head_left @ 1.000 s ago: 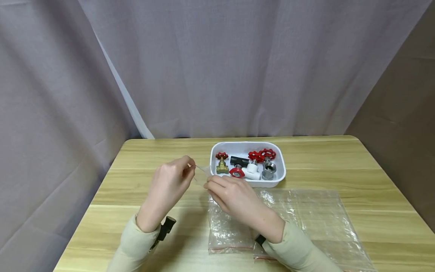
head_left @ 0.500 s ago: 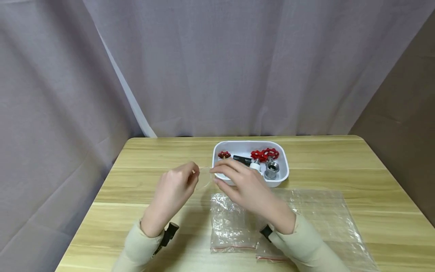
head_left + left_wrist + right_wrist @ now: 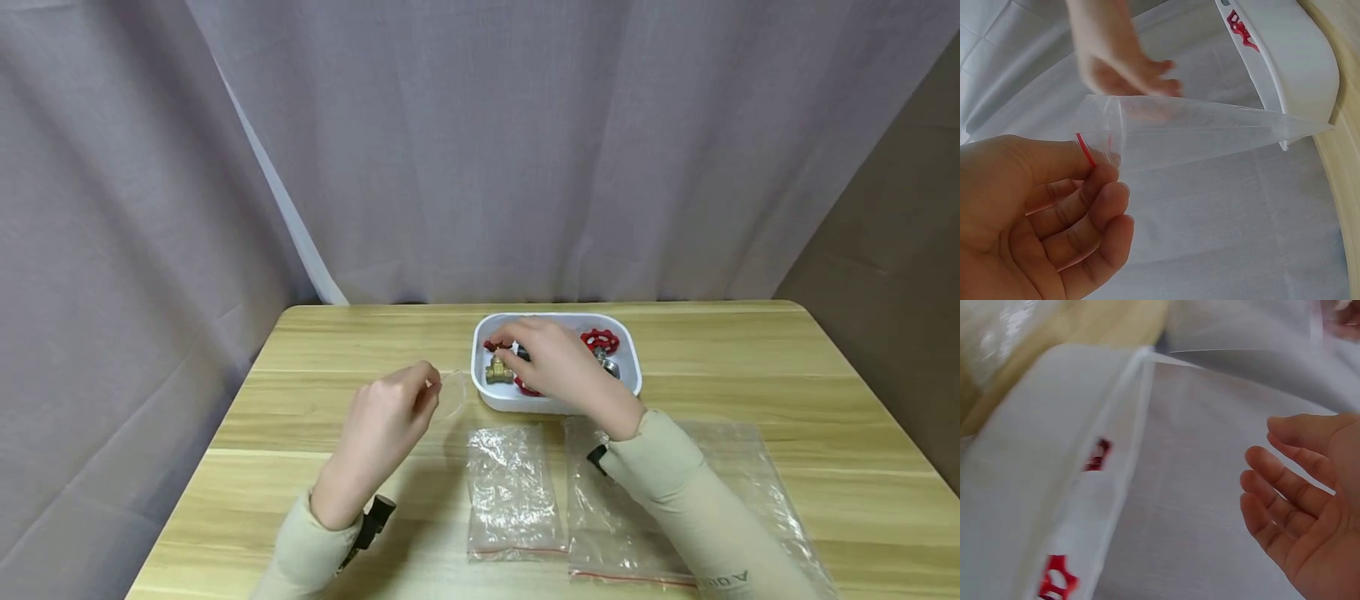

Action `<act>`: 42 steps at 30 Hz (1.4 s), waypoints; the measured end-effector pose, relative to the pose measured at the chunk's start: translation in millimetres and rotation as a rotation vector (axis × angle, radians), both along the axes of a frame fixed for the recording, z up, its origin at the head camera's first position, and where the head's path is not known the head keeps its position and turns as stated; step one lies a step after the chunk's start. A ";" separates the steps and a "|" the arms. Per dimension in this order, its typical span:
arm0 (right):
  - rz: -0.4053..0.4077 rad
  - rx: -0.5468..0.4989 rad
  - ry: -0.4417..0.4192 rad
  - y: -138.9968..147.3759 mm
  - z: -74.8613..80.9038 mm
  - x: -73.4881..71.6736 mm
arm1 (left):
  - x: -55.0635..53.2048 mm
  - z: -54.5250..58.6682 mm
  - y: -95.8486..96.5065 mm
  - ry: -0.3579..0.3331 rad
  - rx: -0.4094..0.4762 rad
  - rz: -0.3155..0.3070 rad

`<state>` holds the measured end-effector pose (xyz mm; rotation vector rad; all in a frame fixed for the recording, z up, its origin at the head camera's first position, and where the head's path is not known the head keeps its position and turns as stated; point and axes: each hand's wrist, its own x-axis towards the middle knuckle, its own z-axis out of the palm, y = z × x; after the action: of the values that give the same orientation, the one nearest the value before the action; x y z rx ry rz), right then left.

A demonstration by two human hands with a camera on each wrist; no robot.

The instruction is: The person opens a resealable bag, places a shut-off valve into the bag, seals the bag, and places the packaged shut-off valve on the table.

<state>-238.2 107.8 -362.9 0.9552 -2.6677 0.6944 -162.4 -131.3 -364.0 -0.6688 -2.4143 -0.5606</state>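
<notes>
Clear zip bag (image 3: 1197,128) is in the air to the left of the white tray as my head view shows it, with the left hand (image 3: 1054,206) holding one end. On the left wrist feed I can see the thumb and forefinger pinching it at the short red zip line, the other fingers curled in beneath; from there the film looks wide near the hand and narrows to a point at the far end. That point overlaps the white tray (image 3: 525,405) in the picture, and I cannot tell whether the two touch. Over the tray I have the right hand (image 3: 558,367), its thumb spread away from the fingers, which are slightly bent with small gaps between them. Under and beside those fingertips I make out a brass valve (image 3: 497,372) with a dark red wheel, near the tray's left end; a brighter red handwheel (image 3: 600,340) shows by the right end, and the hand covers much of what lies between. Nearer the person, a small flat bag (image 3: 513,492) lies on the wooden table (image 3: 352,350), and just to its right a larger flat bag (image 3: 615,542) lies partly under the right sleeve (image 3: 667,467). A grey curtain (image 3: 480,150) hangs behind the table.
</notes>
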 end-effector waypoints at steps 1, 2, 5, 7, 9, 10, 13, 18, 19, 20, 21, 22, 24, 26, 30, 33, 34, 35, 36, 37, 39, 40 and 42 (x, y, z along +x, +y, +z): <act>0.000 0.029 -0.024 -1.3 -4.8 -6.0 | 0.1 -0.4 0.1 -0.002 -0.002 0.000; 0.005 0.063 -0.044 -2.5 -10.1 -11.9 | 0.2 -0.9 0.4 -0.002 -0.006 0.000; 0.018 0.165 -0.108 -6.2 -27.0 -27.3 | 1.0 -2.3 1.3 -0.001 -0.012 -0.004; 0.020 0.238 -0.150 -8.2 -38.0 -34.9 | 1.4 -3.6 1.6 0.002 -0.012 -0.005; 0.019 0.300 -0.196 -9.9 -45.3 -39.2 | 1.7 -4.4 1.7 0.007 -0.011 -0.005; 0.016 0.323 -0.215 -10.6 -47.5 -40.3 | 1.7 -4.8 1.6 0.008 -0.010 -0.005; 0.017 0.371 -0.233 -12.1 -50.6 -41.0 | 1.2 -5.2 1.8 0.009 -0.008 -0.003; 0.006 0.399 -0.196 -15.8 -54.7 -44.3 | -0.5 -3.7 3.2 0.001 0.001 -0.009; -0.004 0.405 -0.198 -17.0 -55.9 -45.1 | -0.8 -3.5 3.3 0.000 0.003 -0.011; -0.015 0.410 -0.202 -18.7 -56.6 -45.7 | -1.0 -3.2 3.5 0.000 0.003 -0.012; -0.027 0.415 -0.215 -20.6 -57.2 -46.3 | -1.2 -3.0 3.7 -0.001 0.004 -0.014; -0.038 0.422 -0.222 -22.3 -57.9 -46.7 | -1.4 -2.8 3.9 -0.001 0.004 -0.016; -0.063 0.435 -0.232 -25.6 -59.0 -47.1 | -1.6 -2.8 4.1 0.000 0.002 -0.017; -0.081 0.454 -0.236 -28.1 -60.8 -47.2 | -1.6 -2.9 4.2 0.001 -0.002 -0.018; -0.106 0.497 -0.243 -31.6 -64.8 -48.1 | -1.6 -3.5 4.2 0.005 -0.010 -0.015; -0.112 0.515 -0.244 -34.0 -67.0 -50.3 | -1.9 -4.0 4.4 0.006 -0.013 -0.016; -0.112 0.516 -0.242 -34.7 -67.4 -51.2 | -2.1 -4.1 4.6 0.006 -0.013 -0.017; -0.113 0.519 -0.239 -35.3 -68.0 -52.0 | -2.3 -4.3 4.7 0.005 -0.013 -0.018; -0.113 0.519 -0.234 -35.8 -68.5 -52.7 | -2.5 -4.5 4.9 0.004 -0.014 -0.020; -0.113 0.521 -0.233 -36.4 -69.0 -53.3 | -2.6 -4.7 5.0 0.003 -0.014 -0.022; -0.108 0.523 -0.227 -36.8 -70.0 -53.9 | -2.7 -5.4 5.1 0.001 -0.015 -0.025; -0.107 0.524 -0.231 -36.7 -70.4 -53.9 | -2.7 -5.8 5.2 0.000 -0.015 -0.025; -0.099 0.522 -0.235 -36.5 -71.1 -53.6 | -2.5 -6.6 5.4 -0.002 -0.015 -0.026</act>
<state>-291.8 71.3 -433.9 0.8843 -3.1596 0.0823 -164.9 -125.9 -370.5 -0.7068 -2.4169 -0.5550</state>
